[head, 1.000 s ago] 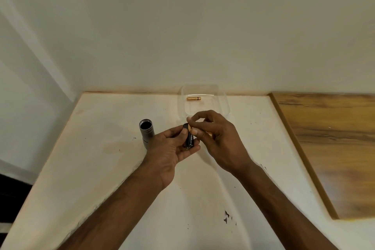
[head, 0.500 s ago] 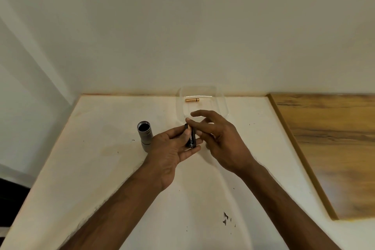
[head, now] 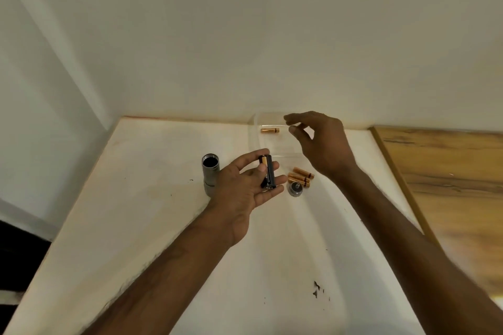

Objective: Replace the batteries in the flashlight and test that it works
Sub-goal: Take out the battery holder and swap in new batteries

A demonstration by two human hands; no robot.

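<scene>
— Flashlight (head: 210, 174) stands open-mouthed on the bench (head: 136, 198), just to the left of the left hand (head: 245, 185). See the risk?

— The battery holder (head: 268, 174). It lies loosely across the half-open left fingers under the thumb; tilt that palm and it could slide off.

— And the right hand (head: 321, 144)?

— Empty, I'd say, thumb and forefinger parted a little, hovering over the clear tray (head: 283, 151) near the lone battery (head: 270, 130). It could grab a spent one by mistake: three more batteries (head: 300, 176) lie loose by the cap (head: 296, 188).

— Or load it backwards.

— Then no light.
</scene>
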